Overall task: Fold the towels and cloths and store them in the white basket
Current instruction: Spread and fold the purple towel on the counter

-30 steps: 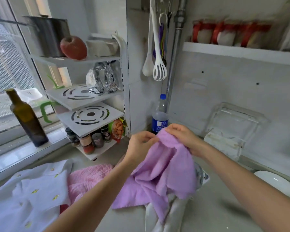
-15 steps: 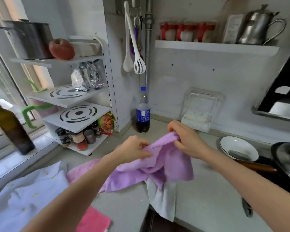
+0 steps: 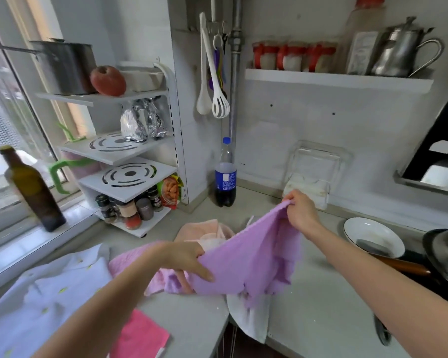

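Note:
A purple towel [image 3: 248, 257] hangs stretched between both hands above the grey counter [image 3: 321, 306]. My left hand [image 3: 184, 257] grips its lower left edge. Higher up, my right hand [image 3: 301, 209] pinches the upper right corner. Under it lie a pale pink cloth [image 3: 202, 229], a pink towel [image 3: 124, 262] and a white cloth [image 3: 248, 321] that droops over the counter's inner edge. A white cloth with yellow specks [image 3: 42, 306] covers the near left, with a bright pink cloth [image 3: 140, 334] beside it. No white basket is in view.
A dark olive bottle [image 3: 34, 192] stands on the window sill. A white tiered rack [image 3: 124, 174] with spice jars and a cola bottle [image 3: 225, 177] stand at the back. A white bowl [image 3: 373, 237] and a dark pan [image 3: 445, 257] sit at the right.
My hands have pulled apart, right hand up and to the right, left hand down, so the purple towel is spread out. The view has swung right, showing the bowl and pan.

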